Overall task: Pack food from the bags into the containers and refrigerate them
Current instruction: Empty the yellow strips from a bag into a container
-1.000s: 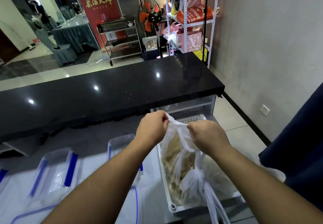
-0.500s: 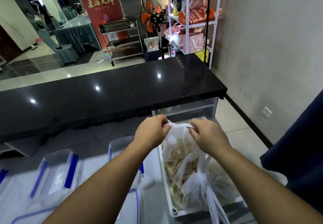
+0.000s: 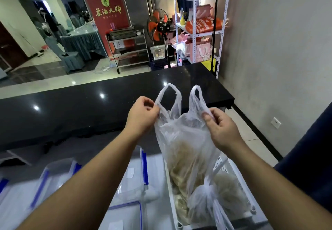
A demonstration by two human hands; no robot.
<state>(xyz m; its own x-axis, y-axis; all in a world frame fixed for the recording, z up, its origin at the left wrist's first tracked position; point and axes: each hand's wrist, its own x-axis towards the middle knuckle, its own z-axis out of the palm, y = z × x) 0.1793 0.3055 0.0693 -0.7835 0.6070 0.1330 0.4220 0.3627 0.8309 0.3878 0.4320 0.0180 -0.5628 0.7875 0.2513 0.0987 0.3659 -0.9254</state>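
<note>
I am judging the task as barely begun: the plastic bag (image 3: 186, 140) is standing open at its mouth, handles apart, but the pale food inside it is not yet in any box. The clear containers with blue clips (image 3: 138, 174) are lying in the lower left and lower centre of the frame, and as far as I can tell they are holding no food. A second bag (image 3: 208, 201), knotted shut, is sitting in the white crate (image 3: 231, 168) at the lower right, so that one is waiting too. Filling, closing and refrigerating are all left.

I am holding the open bag in the centre of the frame, its lower part hanging down into the crate. My left hand (image 3: 142, 116) is pinching the film just below the left handle, its grip clamped on the bag between thumb and fingers. My right hand (image 3: 221, 129) is doing the same below the right handle, its grip also closed on the bag. Both forearms are reaching up from the bottom corners, converging on the bag above the dark table (image 3: 71, 111).
</note>
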